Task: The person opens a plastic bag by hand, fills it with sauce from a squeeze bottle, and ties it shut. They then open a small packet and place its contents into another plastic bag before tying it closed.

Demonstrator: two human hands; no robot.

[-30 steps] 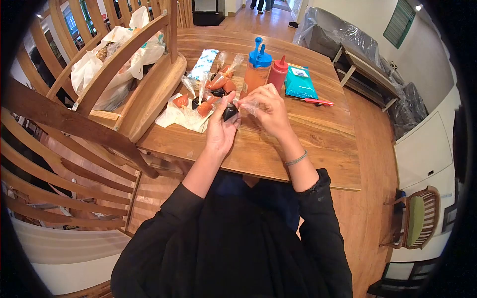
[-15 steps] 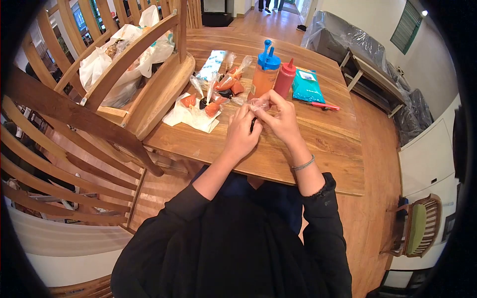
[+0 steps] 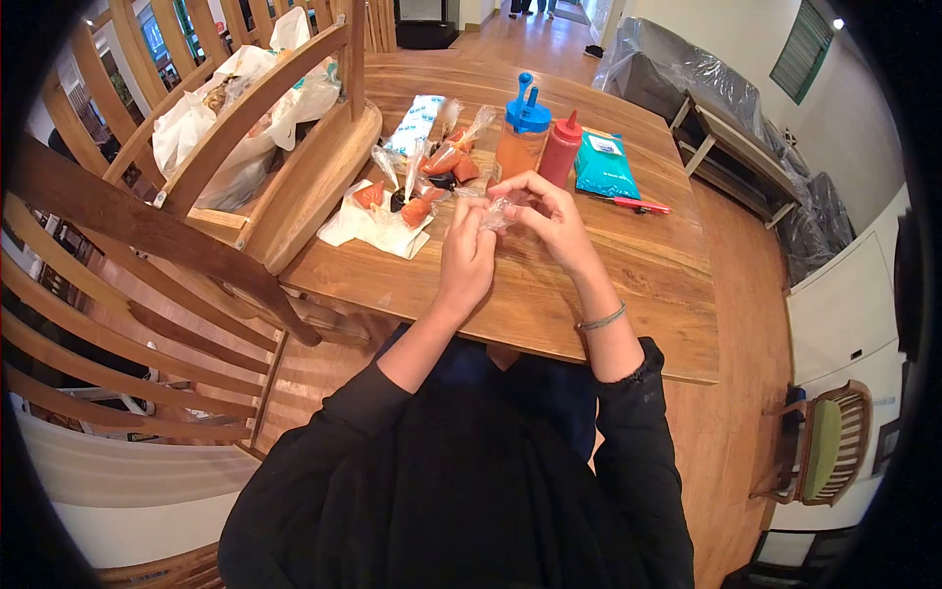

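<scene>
Between my fingers is a small clear plastic bag (image 3: 498, 212), crumpled, its contents hard to make out. My left hand (image 3: 467, 253) is closed on its left side. Across from it, my right hand (image 3: 550, 222) pinches the same plastic with thumb and fingers. Just beyond my hands stand an orange sauce bottle (image 3: 521, 147) with a blue cap and a red squeeze bottle (image 3: 562, 147). Left of my hands lie several tied plastic sachets (image 3: 449, 160) of red and dark sauce. Some of these rest on a white napkin (image 3: 374, 234).
The wooden table (image 3: 628, 304) also bears a teal packet (image 3: 605, 165), a red pen-like item (image 3: 643, 206) and a white-and-blue packet (image 3: 416, 123). A wooden chair (image 3: 314, 196) at the left holds a white plastic bag (image 3: 240, 147). A plastic-covered sofa (image 3: 677, 69) stands at the back right.
My left hand has turned and moved slightly left and up, and its fingers have shifted on the plastic. A dark spot beneath my fingers is now hidden. The bottles stay put.
</scene>
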